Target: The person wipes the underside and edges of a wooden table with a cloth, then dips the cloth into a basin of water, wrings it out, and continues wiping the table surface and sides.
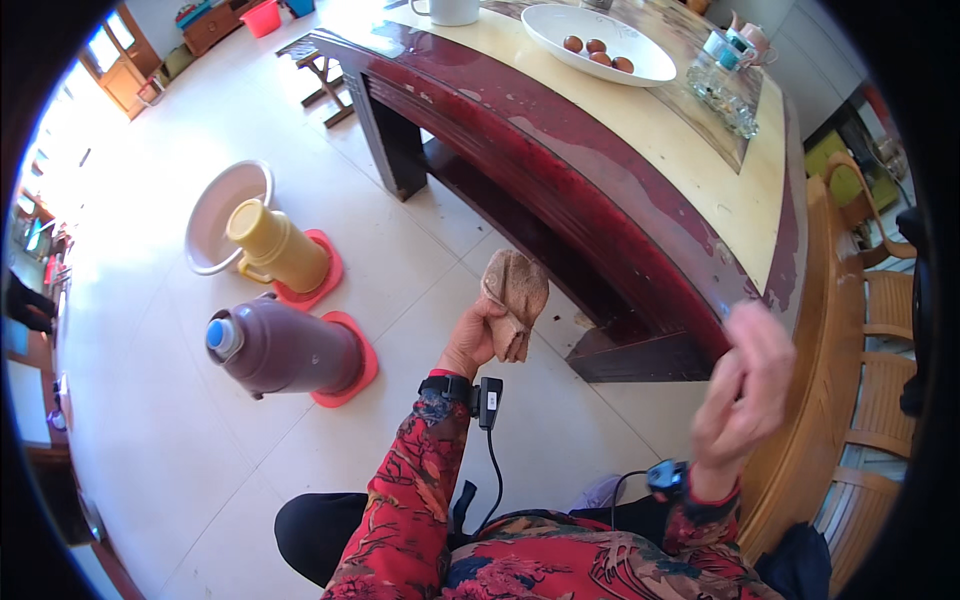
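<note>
My left hand (pixel 474 334) grips a folded brown cloth (pixel 517 300), held up over the tiled floor beside the table. The cloth's upper end spreads above my fingers, and its lower folds bunch beside my palm. At the near corner of the dark red table (pixel 600 165) is my right hand (pixel 742 390), blurred, with its fingers bent. Whether it touches the table edge or holds anything small is unclear. On the pale tabletop sits a white oval plate (pixel 660 67) with several brown eggs (pixel 598 57).
Left on the floor stand a purple thermos flask (pixel 292 349) and a yellow one (pixel 281 247), on red bases, near a white basin (pixel 199 217). A glass tray (pixel 720 101) and mugs (pixel 727 51) occupy the table's far right. A wooden bench (pixel 817 360) runs along my right.
</note>
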Motion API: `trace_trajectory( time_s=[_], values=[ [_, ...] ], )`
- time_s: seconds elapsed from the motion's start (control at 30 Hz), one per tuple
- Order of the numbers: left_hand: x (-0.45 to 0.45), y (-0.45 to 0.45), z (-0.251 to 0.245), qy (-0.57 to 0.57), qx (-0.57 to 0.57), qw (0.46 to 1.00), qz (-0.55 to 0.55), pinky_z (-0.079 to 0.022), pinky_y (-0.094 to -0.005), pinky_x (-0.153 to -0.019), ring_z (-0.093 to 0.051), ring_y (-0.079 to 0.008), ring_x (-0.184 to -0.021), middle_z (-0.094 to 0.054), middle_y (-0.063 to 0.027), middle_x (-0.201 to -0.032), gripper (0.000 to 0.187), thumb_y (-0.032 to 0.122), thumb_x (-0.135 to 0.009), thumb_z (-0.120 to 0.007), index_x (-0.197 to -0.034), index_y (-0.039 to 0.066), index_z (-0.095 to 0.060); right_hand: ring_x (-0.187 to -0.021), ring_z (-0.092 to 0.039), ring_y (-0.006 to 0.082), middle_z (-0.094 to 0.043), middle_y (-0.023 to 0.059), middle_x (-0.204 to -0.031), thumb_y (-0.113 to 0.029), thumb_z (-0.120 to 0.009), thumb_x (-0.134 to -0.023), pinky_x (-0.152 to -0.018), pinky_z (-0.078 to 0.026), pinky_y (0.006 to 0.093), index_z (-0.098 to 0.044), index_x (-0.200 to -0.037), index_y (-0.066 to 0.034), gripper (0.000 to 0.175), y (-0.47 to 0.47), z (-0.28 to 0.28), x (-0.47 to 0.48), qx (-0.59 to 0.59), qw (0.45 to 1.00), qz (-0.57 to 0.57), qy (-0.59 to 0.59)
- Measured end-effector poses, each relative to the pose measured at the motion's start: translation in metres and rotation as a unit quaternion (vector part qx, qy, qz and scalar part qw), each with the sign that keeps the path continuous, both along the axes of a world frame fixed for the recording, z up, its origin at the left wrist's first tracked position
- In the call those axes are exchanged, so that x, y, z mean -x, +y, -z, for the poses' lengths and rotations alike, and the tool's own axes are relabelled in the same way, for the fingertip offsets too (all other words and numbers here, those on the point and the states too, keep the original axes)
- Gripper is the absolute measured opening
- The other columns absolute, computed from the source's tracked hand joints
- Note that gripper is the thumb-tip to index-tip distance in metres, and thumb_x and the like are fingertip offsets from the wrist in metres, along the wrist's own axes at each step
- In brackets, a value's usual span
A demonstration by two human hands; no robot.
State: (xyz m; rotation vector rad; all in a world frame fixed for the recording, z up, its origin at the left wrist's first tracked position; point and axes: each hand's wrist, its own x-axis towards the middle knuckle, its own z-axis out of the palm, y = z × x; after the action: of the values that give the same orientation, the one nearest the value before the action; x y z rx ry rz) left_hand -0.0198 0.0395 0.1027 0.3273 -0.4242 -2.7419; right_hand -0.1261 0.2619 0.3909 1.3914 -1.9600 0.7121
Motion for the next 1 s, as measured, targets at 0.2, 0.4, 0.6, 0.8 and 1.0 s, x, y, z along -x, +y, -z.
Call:
trace_trajectory(
  time_s=[0.2,0.4,0.6,0.8,1.0],
  values=[
    [-0.044,0.005,-0.052,-0.041,-0.029,0.998,-0.033,-0.048,-0.0483,-0.099,-0.053,-0.035,-0.119,-0.052,-0.0171,-0.131,0.066,0.018,-0.086,-0.061,-0.144,0.004,-0.033,-0.086,-0.064,0.0256,-0.066,0.0114,-0.099,-0.025,-0.067,-0.088,-0.077,-0.051,0.0343,-0.064,-0.108,-0.0018,0.031,-0.063,0.129,-0.024,-0.078,0.897,-0.138,-0.412],
    [-0.049,0.014,-0.064,-0.13,0.007,0.991,-0.044,-0.051,-0.0463,-0.093,-0.061,-0.0331,-0.107,-0.059,-0.02,-0.12,0.051,0.022,-0.092,-0.056,-0.135,-0.003,-0.041,-0.077,-0.056,0.009,-0.062,0.0026,-0.099,-0.036,-0.067,-0.092,-0.066,-0.048,0.0253,-0.053,-0.126,-0.0035,0.049,-0.098,0.222,-0.025,-0.059,0.469,-0.213,-0.855],
    [-0.061,-0.006,-0.095,-0.468,0.651,0.597,0.01,-0.046,-0.0376,-0.097,-0.055,-0.0299,-0.116,-0.055,-0.0216,-0.125,0.063,0.014,-0.081,-0.063,-0.137,-0.004,-0.043,-0.101,-0.063,0.0194,-0.063,0.0105,-0.116,-0.024,-0.066,-0.092,-0.084,-0.054,0.0336,-0.053,-0.128,-0.0001,0.045,-0.119,0.249,-0.045,0.032,0.346,-0.121,-0.93],
    [-0.13,-0.058,-0.177,-0.243,0.56,0.791,-0.037,-0.048,-0.0327,-0.092,-0.059,-0.0209,-0.11,-0.061,-0.0138,-0.119,0.048,0.01,-0.088,-0.064,-0.132,0.0,-0.05,-0.105,-0.064,0.0259,-0.063,0.014,-0.118,-0.012,-0.066,-0.087,-0.09,-0.054,0.043,-0.054,-0.125,0.0023,0.043,-0.171,0.256,-0.022,0.012,0.453,0.009,-0.891],
    [-0.219,-0.108,-0.224,-0.22,0.498,0.828,-0.131,-0.05,-0.029,-0.089,-0.063,-0.0137,-0.099,-0.067,-0.0096,-0.106,0.037,-0.002,-0.089,-0.061,-0.126,0.0,-0.056,-0.099,-0.064,0.0219,-0.063,0.0117,-0.115,-0.021,-0.07,-0.084,-0.086,-0.053,0.0359,-0.059,-0.117,0.0011,0.041,-0.275,0.248,-0.009,0.013,0.581,0.115,-0.806]
  ],
)
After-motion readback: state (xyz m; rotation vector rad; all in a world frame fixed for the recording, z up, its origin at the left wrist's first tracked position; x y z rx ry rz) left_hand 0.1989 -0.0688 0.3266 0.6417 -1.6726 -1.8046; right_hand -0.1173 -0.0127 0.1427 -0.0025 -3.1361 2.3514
